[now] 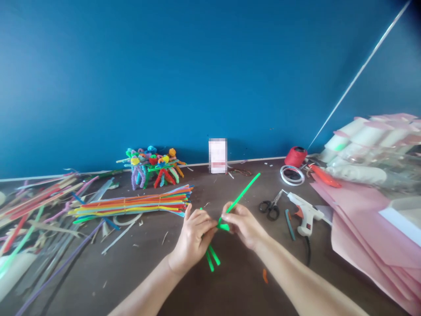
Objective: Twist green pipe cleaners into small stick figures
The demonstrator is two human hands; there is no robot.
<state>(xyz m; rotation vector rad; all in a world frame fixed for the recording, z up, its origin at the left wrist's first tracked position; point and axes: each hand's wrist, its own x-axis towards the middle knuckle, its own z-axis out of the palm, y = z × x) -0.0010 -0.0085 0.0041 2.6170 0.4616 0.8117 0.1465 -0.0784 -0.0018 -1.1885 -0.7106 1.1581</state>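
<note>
Bright green pipe cleaners [244, 192] are between my two hands, above the middle of the dark table. My left hand [194, 235] is closed on them, and two green ends stick out below its fingers. My right hand [241, 221] pinches the same green piece, with a long straight length rising up and to the right past the fingertips. A short bent green part shows between the hands. My fingers hide how the strands join. Left of my hands lies a tied bundle of many-coloured pipe cleaners [131, 204].
Small pipe-cleaner figures [153, 166] stand by the blue wall. Black scissors [270, 208], a hot glue gun [307, 213], red thread spool [295, 156] and pink sheets [358, 237] lie to the right. Loose strips [39, 210] cover the left. A white card [218, 153] stands at the back.
</note>
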